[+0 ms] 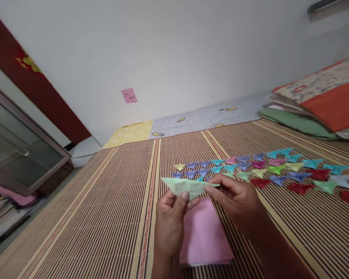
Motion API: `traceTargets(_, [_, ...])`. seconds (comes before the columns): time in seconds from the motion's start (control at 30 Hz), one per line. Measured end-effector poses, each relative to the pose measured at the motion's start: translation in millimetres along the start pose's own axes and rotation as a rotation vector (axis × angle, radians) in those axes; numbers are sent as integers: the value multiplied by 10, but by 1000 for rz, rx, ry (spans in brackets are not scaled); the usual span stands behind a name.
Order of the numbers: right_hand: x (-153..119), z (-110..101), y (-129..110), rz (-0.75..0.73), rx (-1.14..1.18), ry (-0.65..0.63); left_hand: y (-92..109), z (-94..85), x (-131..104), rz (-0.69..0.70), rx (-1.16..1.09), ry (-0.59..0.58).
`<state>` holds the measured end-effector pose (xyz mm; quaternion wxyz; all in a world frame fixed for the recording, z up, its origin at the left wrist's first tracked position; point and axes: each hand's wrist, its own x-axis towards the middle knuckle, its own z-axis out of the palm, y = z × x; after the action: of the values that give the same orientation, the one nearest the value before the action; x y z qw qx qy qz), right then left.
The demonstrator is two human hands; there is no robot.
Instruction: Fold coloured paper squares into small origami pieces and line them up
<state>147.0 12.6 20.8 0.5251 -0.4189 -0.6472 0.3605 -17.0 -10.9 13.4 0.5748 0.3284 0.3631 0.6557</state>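
Now both hands, left hand [170, 211] and right hand [235, 197], pinch a folded green paper [187, 186] above the pink sheet [203, 232] on the striped mat [104, 209], near colourful folded pieces [267, 170].

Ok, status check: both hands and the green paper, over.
Left hand and right hand both pinch the folded green paper, held above the pink sheet. Finished folded pieces lie beyond, clear of both hands.
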Motion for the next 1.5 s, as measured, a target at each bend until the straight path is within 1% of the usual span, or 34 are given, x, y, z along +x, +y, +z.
traceTargets(0.17, [4, -43, 3, -34, -24, -33, 32, 46, 0, -35, -107, 51])
traceTargets(0.3, [11, -66, 34, -22, -77, -38, 27, 40, 9, 11, -120, 72])
traceTargets(0.43, [22, -83, 23, -35, -129, -81, 25, 13, 22, 45, -89, 76])
traceTargets(0.5, [25, -87, 10, -49, -137, -93, 25, 19, 26, 58, -100, 96])
traceTargets(0.63, [22, -94, 11, -65, -165, -80, 8, 39, 31, 80, -124, 130])
traceTargets(0.7, [22, -110, 21, -59, -185, -81, -9, 15, 36, 61, -92, 102])
traceTargets(0.77, [24, -134, 26, -50, -183, -77, -21, -38, 43, 21, -13, 49])
traceTargets(0.87, [22, -158, 7, -49, -127, -34, -14, -124, 51, -25, 95, -11])
traceTargets(0.93, [14, -146, -25, -62, -80, -21, 11, -151, 48, -50, 146, -65])
traceTargets(1.0, [2, -110, -63, -70, -24, -56, 41, -150, 36, -64, 188, -151])
traceTargets(1.07, [-11, -64, -96, -58, 40, -121, 67, -136, 20, -65, 225, -244])
traceTargets(1.17, [-27, -16, -118, -21, 105, -190, 90, -123, -4, -68, 275, -332])
traceTargets(1.3, [-37, -18, -113, 11, 147, -251, 101, -117, -27, -82, 299, -383])
traceTargets(1.4, [-33, -42, -108, 43, 162, -257, 100, -125, -31, -80, 312, -409])
traceTargets(1.5, [-25, -66, -96, 72, 217, -274, 92, -168, -20, -60, 288, -376])
